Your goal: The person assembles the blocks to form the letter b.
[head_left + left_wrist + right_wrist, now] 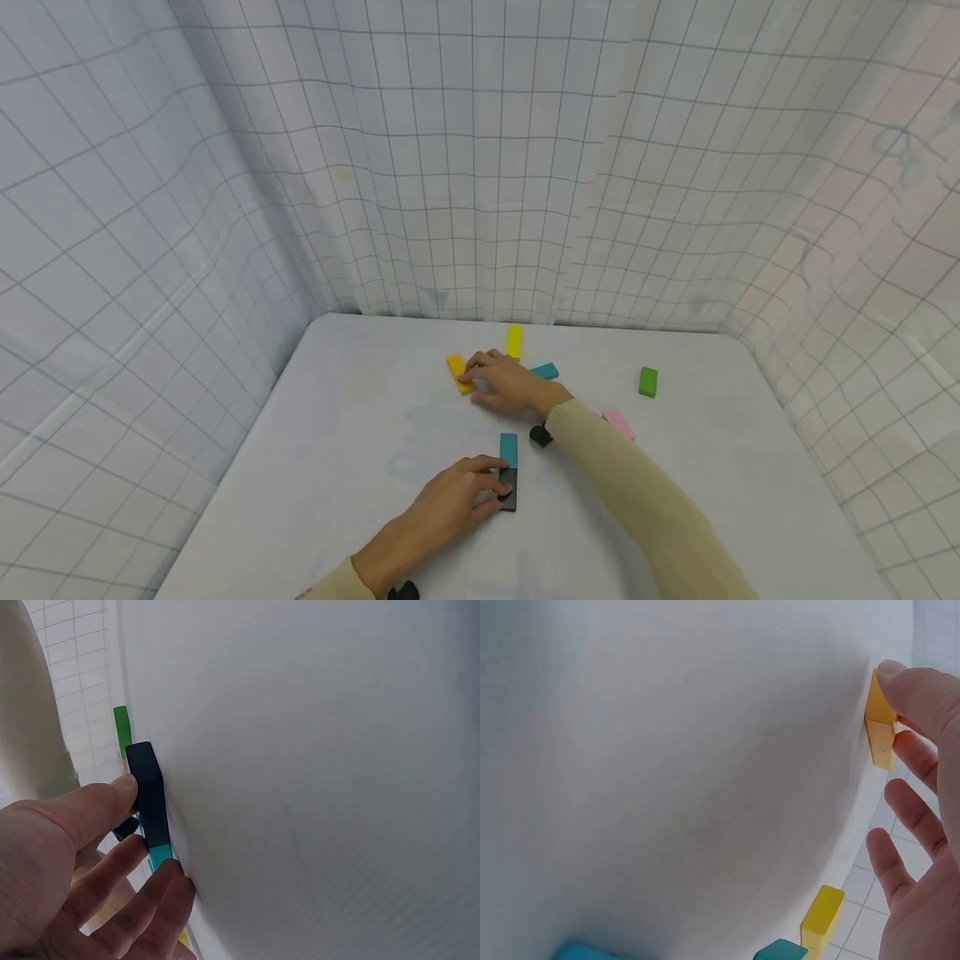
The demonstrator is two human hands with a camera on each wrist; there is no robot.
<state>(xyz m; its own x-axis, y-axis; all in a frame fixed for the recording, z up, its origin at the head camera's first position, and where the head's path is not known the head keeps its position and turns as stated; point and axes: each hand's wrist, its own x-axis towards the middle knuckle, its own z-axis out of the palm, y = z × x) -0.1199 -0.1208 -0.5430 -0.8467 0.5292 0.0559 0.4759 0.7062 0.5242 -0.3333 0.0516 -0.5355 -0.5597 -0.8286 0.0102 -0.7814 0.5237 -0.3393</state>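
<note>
Near the front of the white table my left hand (452,498) rests its fingertips on a black block (508,502). That block lies end to end with a teal block (508,448). In the left wrist view the thumb is at the side of the black block (148,795), with the fingers loosely spread. Farther back, my right hand (510,383) reaches over an orange block (456,365), its index finger touching it. The right wrist view has thumb and index finger at the orange block (880,712), the other fingers relaxed; a firm pinch is not visible.
Behind the right hand lie a yellow block (514,342) and another teal block (545,372). A pink block (618,423) sits beside the right sleeve (637,500), and a green block (648,382) farther right. White gridded cloth (495,167) hangs around the table.
</note>
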